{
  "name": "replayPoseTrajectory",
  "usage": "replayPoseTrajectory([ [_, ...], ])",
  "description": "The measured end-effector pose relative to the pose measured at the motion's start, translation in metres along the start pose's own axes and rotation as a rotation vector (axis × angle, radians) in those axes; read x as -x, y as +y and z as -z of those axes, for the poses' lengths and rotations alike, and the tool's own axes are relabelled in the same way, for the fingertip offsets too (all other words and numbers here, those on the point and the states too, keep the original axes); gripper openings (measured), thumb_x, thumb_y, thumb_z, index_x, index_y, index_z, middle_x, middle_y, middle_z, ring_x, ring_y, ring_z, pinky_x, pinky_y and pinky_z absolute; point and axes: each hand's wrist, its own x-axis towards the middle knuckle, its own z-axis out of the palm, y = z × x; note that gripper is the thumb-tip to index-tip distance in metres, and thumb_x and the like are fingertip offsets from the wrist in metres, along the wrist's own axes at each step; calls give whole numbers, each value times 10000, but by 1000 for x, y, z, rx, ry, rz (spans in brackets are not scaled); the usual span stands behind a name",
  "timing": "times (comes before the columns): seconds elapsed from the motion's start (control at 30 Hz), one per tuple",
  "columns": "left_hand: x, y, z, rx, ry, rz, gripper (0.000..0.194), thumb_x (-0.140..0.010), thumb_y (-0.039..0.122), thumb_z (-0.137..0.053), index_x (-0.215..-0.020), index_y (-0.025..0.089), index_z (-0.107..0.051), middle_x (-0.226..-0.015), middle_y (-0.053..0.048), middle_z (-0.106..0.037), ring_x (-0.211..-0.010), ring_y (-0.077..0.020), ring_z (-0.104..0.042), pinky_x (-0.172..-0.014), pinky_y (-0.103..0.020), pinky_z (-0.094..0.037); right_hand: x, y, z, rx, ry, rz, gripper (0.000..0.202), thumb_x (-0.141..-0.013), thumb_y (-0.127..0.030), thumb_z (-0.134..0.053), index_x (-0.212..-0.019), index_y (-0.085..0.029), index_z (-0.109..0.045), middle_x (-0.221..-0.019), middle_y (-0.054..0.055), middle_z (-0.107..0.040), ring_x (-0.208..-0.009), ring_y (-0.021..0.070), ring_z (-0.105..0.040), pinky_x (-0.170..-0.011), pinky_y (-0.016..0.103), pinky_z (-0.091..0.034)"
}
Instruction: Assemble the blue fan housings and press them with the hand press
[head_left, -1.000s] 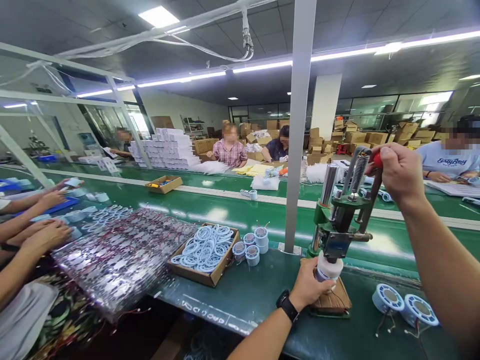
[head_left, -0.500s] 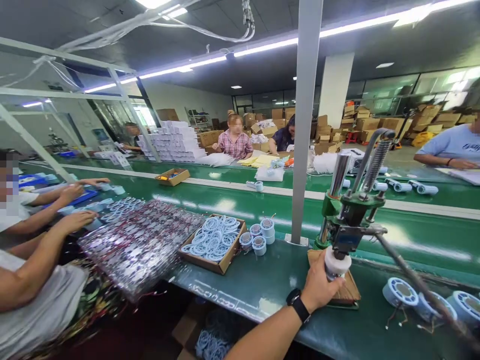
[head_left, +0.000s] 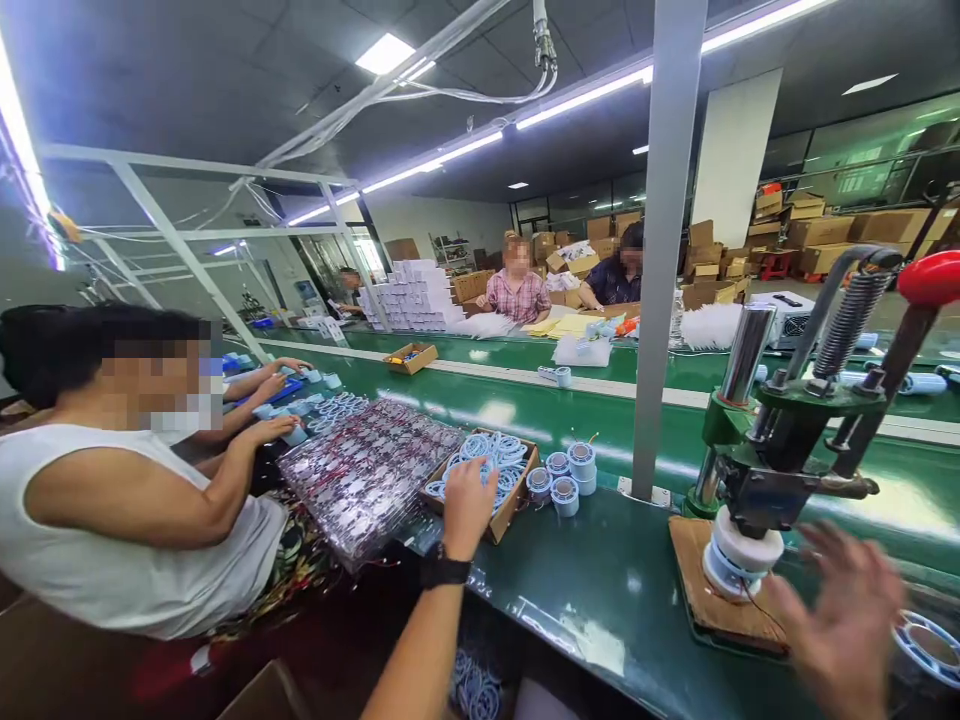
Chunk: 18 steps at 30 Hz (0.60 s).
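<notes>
My left hand [head_left: 469, 508] is over a cardboard box [head_left: 516, 500] of light blue plastic rings [head_left: 501, 452]; its fingers are apart at the rings, and no ring shows in its grasp. My right hand [head_left: 844, 610], smeared by motion, is open with spread fingers beside the hand press [head_left: 769, 490]. Under the press's white round pad [head_left: 742, 540] sits a light blue and white round part [head_left: 729, 575] with a thin dark wire. It rests on a brown board [head_left: 691, 565] at the press's base.
Several round blue parts [head_left: 564, 495] stand right of the ring box. Another round part [head_left: 930, 645] lies at the right edge. A metal post [head_left: 664, 300] rises between box and press. A red-knobbed lever [head_left: 930, 278] juts out. At left, a co-worker [head_left: 142, 500] sits by wrapped boards [head_left: 367, 470].
My left hand has left the part under the press and moved left to the ring box. My right hand has come into view beside the press. The view has turned left; the lever is now raised.
</notes>
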Motion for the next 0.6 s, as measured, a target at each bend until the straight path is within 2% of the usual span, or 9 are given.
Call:
replayPoseTrajectory([
  [0.07,0,-23,6,-100,-9,30,253,-828,267,-604,-1007,108,-685,-1010,-196,-709,-1069,-373,-627,-961,-542,-459,31,16,-21,77,-73,-164,965,-724,-621,-664,-1487,-161,-294,-1414,221,-464,-1227,401,-550,-983,562,-458],
  [0.13,4,-34,5,-158,-26,31,199,-789,220,-614,-946,134,-699,-902,-151,-729,-967,-347,-672,-880,-480,-505,47,24,-37,114,-85,-284,954,-735,-610,-663,-1490,-147,-307,-1350,203,-517,-1169,380,-583,-974,522,-466],
  [0.23,8,-35,4,-184,-1,15,232,-806,145,-516,-941,139,-705,-896,-147,-744,-914,-325,-698,-849,-454,-516,49,26,-44,120,31,-271,909,-792,-582,-621,-1509,-141,-278,-1361,198,-507,-1199,376,-559,-1004,514,-446],
  [0.33,14,-27,8,-151,57,-15,324,-878,172,-415,-1035,116,-693,-1043,-197,-737,-1009,-345,-682,-910,-498,-499,41,25,-31,260,108,-149,761,-868,-520,-533,-1487,-122,-340,-1351,209,-504,-1242,393,-514,-1027,548,-416],
  [0.4,28,-17,5,-97,47,-61,351,-916,209,-387,-1091,136,-683,-1094,-172,-734,-1019,-310,-684,-906,-457,-523,34,29,-15,417,91,-4,645,-907,-499,-463,-1410,-95,-462,-1255,217,-554,-1183,394,-542,-995,556,-436],
  [0.47,52,-3,-7,-31,-30,-126,330,-918,211,-411,-1087,176,-692,-1045,-109,-755,-919,-246,-709,-828,-371,-568,29,36,4,628,34,160,557,-938,-488,-405,-1284,-91,-587,-1177,220,-594,-1087,388,-585,-984,579,-433],
  [0.53,79,10,-28,25,-139,-190,294,-889,172,-456,-1030,203,-712,-954,-59,-764,-826,-204,-712,-767,-315,-586,27,44,23,853,-35,266,498,-968,-453,-355,-1207,-128,-647,-1158,203,-620,-1041,375,-609,-1033,627,-373],
  [0.6,103,20,-50,50,-218,-225,297,-861,127,-473,-1004,196,-725,-934,-66,-751,-854,-217,-702,-795,-342,-587,27,51,39,1015,-101,322,463,-987,-399,-319,-1207,-170,-656,-1172,183,-632,-1099,375,-605,-1088,670,-284],
])
